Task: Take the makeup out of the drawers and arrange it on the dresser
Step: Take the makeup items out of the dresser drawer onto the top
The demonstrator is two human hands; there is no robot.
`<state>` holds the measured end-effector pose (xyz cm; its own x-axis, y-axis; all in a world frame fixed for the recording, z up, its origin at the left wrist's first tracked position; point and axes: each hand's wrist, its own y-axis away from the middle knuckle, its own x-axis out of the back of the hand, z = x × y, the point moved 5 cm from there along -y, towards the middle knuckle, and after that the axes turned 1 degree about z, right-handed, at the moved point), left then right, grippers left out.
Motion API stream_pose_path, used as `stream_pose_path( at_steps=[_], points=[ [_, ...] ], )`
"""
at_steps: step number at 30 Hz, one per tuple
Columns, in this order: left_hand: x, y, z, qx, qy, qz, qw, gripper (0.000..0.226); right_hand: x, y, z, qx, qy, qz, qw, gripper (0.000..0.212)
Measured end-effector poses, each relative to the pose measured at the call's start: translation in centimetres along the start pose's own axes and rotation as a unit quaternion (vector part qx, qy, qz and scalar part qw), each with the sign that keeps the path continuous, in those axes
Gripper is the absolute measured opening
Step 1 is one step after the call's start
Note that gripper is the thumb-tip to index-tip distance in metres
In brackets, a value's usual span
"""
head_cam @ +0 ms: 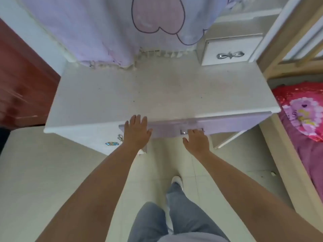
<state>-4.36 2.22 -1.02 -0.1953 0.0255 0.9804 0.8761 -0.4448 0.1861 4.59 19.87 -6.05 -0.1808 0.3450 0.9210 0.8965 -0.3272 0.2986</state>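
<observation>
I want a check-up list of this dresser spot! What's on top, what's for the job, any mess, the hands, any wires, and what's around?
Surface: white dresser top, dusty specks, no makeup on it.
Job's things: wide front drawer, barely open; small upper drawer, closed; makeup not visible.
Clutter: nothing seen.
Hands: left hand lies flat, fingers straight, on the drawer's left end; right hand has its fingers at the metal handle, grip hidden.
Cables: nothing seen.
Surroundings: heart-print cloth behind, bed with pink bedding right, red-brown cabinet left, tiled floor.

No text, label, brand or number can be read on anything in view.
</observation>
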Motion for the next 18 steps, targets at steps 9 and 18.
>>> stream_pose_path(
  at_steps=[9, 18],
  points=[
    [-4.6, -6.9, -0.7, -0.039, 0.004, -0.064, 0.997, 0.058, -4.6, -4.6, 0.7, -0.037, 0.07, -0.006, 0.997, 0.044],
    [-5.2, -6.3, -0.3, -0.149, -0.006, -0.021, 0.989, 0.062, -4.1, -5.3, 1.3, -0.03, 0.139, 0.032, 0.989, 0.028]
  ],
)
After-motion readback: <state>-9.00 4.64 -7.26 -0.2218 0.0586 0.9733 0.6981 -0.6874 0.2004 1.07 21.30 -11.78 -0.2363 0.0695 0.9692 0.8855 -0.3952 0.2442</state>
